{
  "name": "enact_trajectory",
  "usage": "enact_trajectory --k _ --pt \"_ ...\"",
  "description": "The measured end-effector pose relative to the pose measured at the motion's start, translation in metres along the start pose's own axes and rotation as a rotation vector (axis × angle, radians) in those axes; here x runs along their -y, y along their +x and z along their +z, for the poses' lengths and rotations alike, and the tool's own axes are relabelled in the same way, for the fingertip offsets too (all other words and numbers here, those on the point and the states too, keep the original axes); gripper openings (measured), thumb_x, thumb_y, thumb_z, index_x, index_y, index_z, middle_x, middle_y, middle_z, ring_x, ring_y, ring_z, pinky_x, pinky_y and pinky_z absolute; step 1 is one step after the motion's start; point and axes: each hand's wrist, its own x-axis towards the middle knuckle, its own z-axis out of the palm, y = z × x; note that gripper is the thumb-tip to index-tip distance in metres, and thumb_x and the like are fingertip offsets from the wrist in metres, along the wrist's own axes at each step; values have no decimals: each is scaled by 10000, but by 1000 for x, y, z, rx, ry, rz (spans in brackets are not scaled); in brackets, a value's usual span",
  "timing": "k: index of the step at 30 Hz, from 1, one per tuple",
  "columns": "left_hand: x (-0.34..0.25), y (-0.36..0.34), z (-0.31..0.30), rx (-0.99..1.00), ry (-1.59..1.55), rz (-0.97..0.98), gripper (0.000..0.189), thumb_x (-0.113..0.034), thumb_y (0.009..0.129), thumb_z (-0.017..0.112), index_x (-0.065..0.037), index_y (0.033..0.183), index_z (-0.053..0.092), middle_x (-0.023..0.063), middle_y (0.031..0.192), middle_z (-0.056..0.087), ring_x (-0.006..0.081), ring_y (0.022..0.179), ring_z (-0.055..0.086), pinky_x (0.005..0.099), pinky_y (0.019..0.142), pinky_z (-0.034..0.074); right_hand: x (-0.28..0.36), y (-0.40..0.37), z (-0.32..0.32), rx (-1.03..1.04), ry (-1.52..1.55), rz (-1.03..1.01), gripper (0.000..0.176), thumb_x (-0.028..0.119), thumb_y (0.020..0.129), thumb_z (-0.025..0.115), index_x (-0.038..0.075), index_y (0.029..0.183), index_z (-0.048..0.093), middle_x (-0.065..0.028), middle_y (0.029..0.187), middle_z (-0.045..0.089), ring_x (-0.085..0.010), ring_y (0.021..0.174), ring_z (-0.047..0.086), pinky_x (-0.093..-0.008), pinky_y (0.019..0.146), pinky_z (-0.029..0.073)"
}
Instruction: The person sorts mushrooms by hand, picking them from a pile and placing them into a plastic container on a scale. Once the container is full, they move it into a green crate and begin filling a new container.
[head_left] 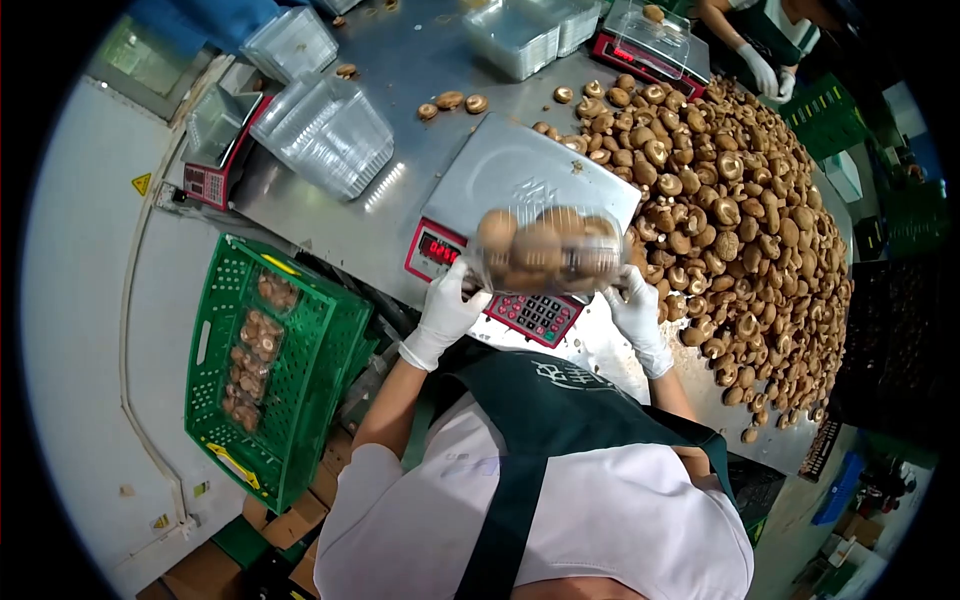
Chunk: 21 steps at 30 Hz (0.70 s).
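Note:
A clear plastic tray of brown mushrooms (540, 248) is held up between my two white-gloved hands, above the front of a red digital scale (535, 318). My left hand (452, 310) grips the tray's left end, fingers curled at its lower corner. At the opposite end, my right hand (636, 312) has its fingers closed on the lower right corner. The tray is slightly blurred. Behind it lies the scale's bare metal plate (490, 165), and red digits glow on the display to the left.
A large heap of mushrooms (730, 220) covers the table's right side. Stacked clear trays (325, 130) stand at the back left. A green crate (215, 345) at lower left holds several filled trays. Another person's gloved hands (765, 75) are at the far right, near a second scale (650, 50).

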Motion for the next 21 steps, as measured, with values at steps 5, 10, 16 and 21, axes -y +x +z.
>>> enact_trajectory --k 5,10,16,21 --pt "8 -8 -15 -202 523 571 452 -284 760 711 -31 1071 501 185 1246 538 370 1056 560 408 886 465 27 22 5 -120 -265 -709 330 -120 629 675 61 894 596 -92 882 664 -235 800 656 -289 643 528" --pt "11 -38 -31 -351 548 543 434 -172 731 734 -49 1075 501 189 1253 537 355 1058 572 384 891 477 46 26 29 -60 -181 -818 330 -165 656 651 -2 928 560 -153 923 679 -263 790 661 -297 640 534" --pt "26 -70 -57 -161 -262 287 847 -33 669 771 -6 1388 324 142 1451 345 266 1257 443 383 1073 352 29 20 73 207 9 -578 264 -45 729 700 16 954 575 -144 940 659 -250 858 640 -315 753 505" --pt "17 -78 -60 94 -742 71 635 -166 921 551 6 1443 233 122 1462 336 220 1326 361 364 1124 275 -26 -1 135 763 597 186 343 153 865 633 53 1175 528 -126 1130 585 -254 1003 583 -336 868 483"
